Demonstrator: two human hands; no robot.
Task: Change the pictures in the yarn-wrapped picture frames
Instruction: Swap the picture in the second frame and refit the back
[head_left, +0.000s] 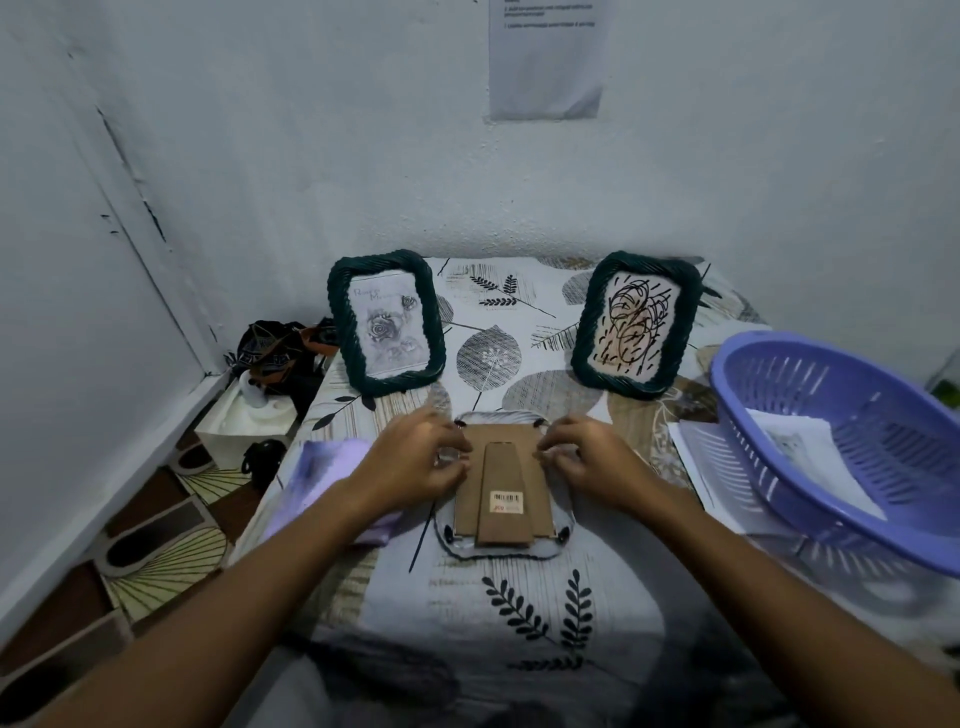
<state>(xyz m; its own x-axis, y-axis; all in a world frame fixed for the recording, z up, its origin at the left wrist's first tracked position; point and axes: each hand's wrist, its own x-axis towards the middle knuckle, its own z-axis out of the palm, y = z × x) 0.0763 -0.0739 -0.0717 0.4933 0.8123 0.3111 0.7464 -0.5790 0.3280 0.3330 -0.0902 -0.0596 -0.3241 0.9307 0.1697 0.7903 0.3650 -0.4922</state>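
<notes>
- The face-down frame (503, 488) lies flat on the patterned tablecloth (467, 613), at the centre of the table, brown backing board (467, 499) and folded stand (505, 499) uppermost.
- The left hand (415, 457) rests curled fingers on the left edge of the backing; the right hand (584, 460) does the same on the right edge. Whether either pinches a retaining tab cannot be determined.
- Handling judgement: the frame looks light; the backing looks stiff but thin, liable to bend. Lift it by its edges, not by the stand.
- Any glazing underneath is hidden; treat as fragile.
- Two green wrapped frames (387, 322) (636, 325) stand upright behind, well apart.
</notes>
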